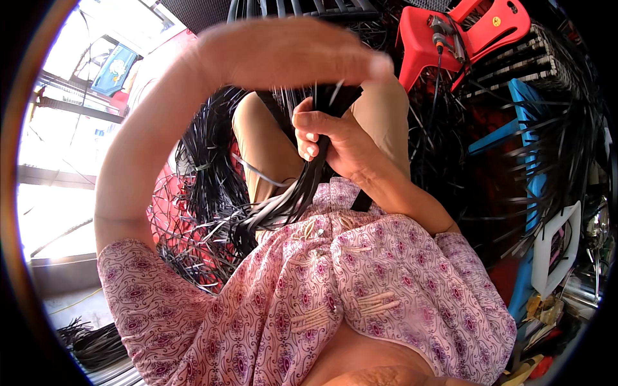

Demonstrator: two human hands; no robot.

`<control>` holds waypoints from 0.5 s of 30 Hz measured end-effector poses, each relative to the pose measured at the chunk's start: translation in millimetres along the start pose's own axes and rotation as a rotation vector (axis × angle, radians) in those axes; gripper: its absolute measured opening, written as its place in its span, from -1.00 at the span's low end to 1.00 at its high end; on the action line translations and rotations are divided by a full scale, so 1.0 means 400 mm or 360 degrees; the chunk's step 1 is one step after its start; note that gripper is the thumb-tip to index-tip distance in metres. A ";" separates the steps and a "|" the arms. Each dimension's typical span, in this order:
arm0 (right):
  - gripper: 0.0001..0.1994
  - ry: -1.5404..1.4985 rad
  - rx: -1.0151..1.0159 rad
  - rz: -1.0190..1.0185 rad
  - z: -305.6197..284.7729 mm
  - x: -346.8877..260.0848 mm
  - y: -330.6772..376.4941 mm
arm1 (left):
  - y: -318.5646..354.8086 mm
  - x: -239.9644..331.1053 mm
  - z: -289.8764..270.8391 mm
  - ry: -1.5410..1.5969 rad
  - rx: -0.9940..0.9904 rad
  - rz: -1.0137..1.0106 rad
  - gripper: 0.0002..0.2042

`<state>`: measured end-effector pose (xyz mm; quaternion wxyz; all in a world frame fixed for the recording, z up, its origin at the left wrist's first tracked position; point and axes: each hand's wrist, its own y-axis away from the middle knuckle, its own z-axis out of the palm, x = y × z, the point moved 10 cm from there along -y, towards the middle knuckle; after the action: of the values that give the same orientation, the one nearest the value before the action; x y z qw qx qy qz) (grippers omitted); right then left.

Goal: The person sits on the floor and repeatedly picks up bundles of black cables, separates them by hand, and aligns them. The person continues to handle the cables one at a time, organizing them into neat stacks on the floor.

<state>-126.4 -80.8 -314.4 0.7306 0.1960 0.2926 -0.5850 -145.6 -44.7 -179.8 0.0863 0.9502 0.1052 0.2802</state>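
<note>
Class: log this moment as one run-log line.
right hand: grips black strips | left hand: flat above the bundle top | lap: loose strip ends | behind: red stool

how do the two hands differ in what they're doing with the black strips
The right hand is curled into a fist around the bundle of black strips, while the left hand is stretched flat and open above it. The right hand sits low in front of the knees; the left hand is raised, its arm arching across the view. Both hands are bare and meet at the top end of the bundle.
</note>
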 end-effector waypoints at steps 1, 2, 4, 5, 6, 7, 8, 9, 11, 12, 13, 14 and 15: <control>-0.80 -0.0012 -0.0027 0.0006 0.004 0.005 0.001 | 0.008 0.014 -0.047 0.0035 0.0191 0.0158 -0.23; -0.81 -0.0024 -0.0054 0.0011 0.006 0.013 0.001 | 0.015 0.042 -0.103 0.0090 0.0374 0.0334 -0.25; -0.82 -0.0030 -0.0036 -0.0002 0.002 0.010 0.000 | 0.002 0.062 -0.063 0.0147 0.0336 0.0327 -0.23; -0.82 -0.0024 0.0008 -0.0020 -0.003 0.000 0.001 | -0.009 0.068 -0.048 0.0178 0.0312 0.0341 -0.22; -0.83 -0.0018 0.0053 -0.0038 -0.011 -0.008 0.000 | -0.025 0.024 0.030 0.0019 -0.0252 0.0032 -0.22; -0.83 -0.0048 0.0013 -0.0012 -0.007 0.001 -0.002 | -0.019 0.016 0.046 0.0016 -0.0334 -0.0009 -0.23; -0.83 -0.0079 -0.0027 0.0015 -0.008 0.013 -0.003 | -0.025 0.019 -0.002 0.0072 -0.0125 0.0038 -0.22; -0.83 -0.0110 -0.0067 0.0042 -0.006 0.021 -0.002 | -0.033 0.014 -0.063 0.0124 0.0084 0.0084 -0.20; -0.83 -0.0088 -0.0002 0.0003 -0.012 0.004 0.004 | -0.026 0.048 -0.105 0.0093 0.0314 0.0246 -0.18; -0.83 -0.0095 0.0007 -0.0001 -0.015 0.005 0.003 | -0.004 0.082 -0.088 0.0012 0.0349 0.0335 -0.17; -0.83 -0.0097 0.0012 -0.0001 -0.016 0.003 0.002 | 0.007 0.081 -0.090 0.0092 0.0393 0.0329 -0.18; -0.83 -0.0090 0.0010 -0.0026 -0.016 -0.002 0.003 | 0.017 0.082 -0.092 0.0173 0.0434 0.0329 -0.19; -0.82 -0.0084 0.0007 -0.0052 -0.015 -0.008 0.005 | 0.027 0.083 -0.093 0.0257 0.0475 0.0333 -0.20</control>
<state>-126.1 -74.0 -316.9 0.7279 0.1774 0.2750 -0.6025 -137.2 -42.9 -129.4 -0.0937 0.9327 0.0529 0.3443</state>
